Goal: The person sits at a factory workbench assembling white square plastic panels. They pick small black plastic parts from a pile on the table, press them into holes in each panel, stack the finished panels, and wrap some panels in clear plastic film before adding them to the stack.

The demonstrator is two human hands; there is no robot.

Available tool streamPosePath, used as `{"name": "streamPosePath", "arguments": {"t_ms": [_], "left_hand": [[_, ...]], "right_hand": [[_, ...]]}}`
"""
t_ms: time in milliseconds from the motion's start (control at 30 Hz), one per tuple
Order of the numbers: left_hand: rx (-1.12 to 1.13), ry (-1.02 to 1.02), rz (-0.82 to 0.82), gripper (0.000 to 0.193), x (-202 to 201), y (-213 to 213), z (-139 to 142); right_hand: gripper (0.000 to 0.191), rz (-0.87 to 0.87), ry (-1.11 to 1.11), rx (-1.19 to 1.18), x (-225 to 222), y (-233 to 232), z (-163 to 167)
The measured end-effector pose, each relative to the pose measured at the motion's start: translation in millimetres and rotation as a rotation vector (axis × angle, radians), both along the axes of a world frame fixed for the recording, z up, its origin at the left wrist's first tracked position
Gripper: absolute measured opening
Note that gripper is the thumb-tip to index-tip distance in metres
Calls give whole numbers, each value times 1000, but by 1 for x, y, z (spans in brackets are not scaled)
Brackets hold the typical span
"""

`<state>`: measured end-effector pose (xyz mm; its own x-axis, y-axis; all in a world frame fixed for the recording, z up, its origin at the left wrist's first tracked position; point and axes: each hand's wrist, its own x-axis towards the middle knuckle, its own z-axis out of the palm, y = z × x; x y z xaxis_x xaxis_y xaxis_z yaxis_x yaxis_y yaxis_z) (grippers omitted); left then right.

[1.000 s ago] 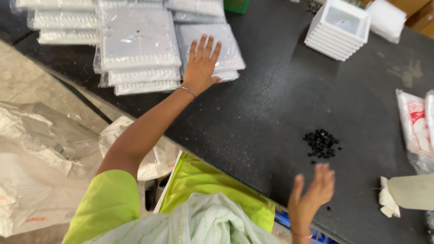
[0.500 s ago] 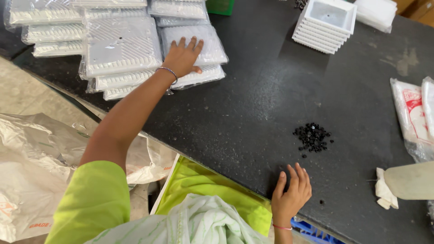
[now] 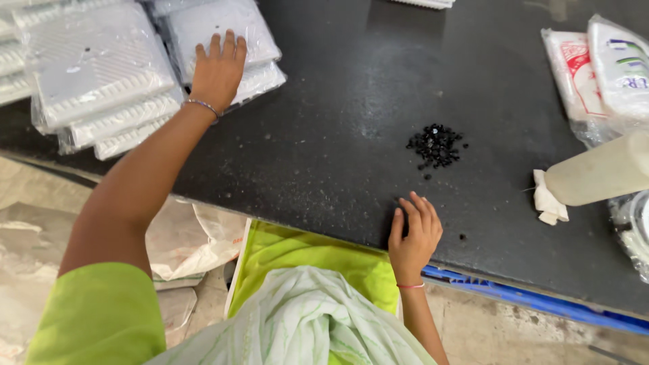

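**Flat hand on bagged tray, other hand at table edge**

Grip: the left hand (image 3: 218,69) lies open, palm down, fingers together and straight, pressing on a bagged white tray (image 3: 226,30); it clasps nothing. The right hand (image 3: 414,233) is loosely curled with fingertips on the near edge of the black table (image 3: 338,135), holding nothing.

Item 1: bagged white tray, top of a short stack at the table's far left, just beside more stacks of bagged trays (image 3: 94,74). The flat palm seems placed to steady or slide the slippery bag.

Item 2: pile of small black pieces (image 3: 436,144), mid-table, near the right hand but apart from it.

Item 3: white bottle (image 3: 598,177) lying on its side at right, over a crumpled white cloth (image 3: 549,203); printed packets (image 3: 595,67) beyond.

Pose: left arm stretched long and straight; right arm bent close to the body, wrist below the edge.
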<state>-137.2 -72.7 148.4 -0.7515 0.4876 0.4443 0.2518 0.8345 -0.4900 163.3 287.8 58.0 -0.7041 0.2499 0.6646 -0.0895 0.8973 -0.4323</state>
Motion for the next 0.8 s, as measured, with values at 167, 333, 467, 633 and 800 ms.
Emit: {"name": "streamPosePath", "arguments": {"t_ms": [167, 333, 467, 633, 800], "left_hand": [[651, -150, 216, 98, -7, 12, 18], [1069, -120, 537, 107, -31, -8, 26], [1077, -240, 672, 117, -38, -14, 33], [1142, -377, 694, 125, -34, -13, 43], [1318, -373, 706, 134, -35, -15, 54]], "right_hand": [[17, 12, 7, 7, -2, -1, -1], [17, 6, -10, 35, -2, -4, -2], [16, 18, -28, 5, -2, -4, -2], [16, 12, -25, -38, 0, -5, 0], [16, 5, -37, -53, 1, -6, 4]]}}
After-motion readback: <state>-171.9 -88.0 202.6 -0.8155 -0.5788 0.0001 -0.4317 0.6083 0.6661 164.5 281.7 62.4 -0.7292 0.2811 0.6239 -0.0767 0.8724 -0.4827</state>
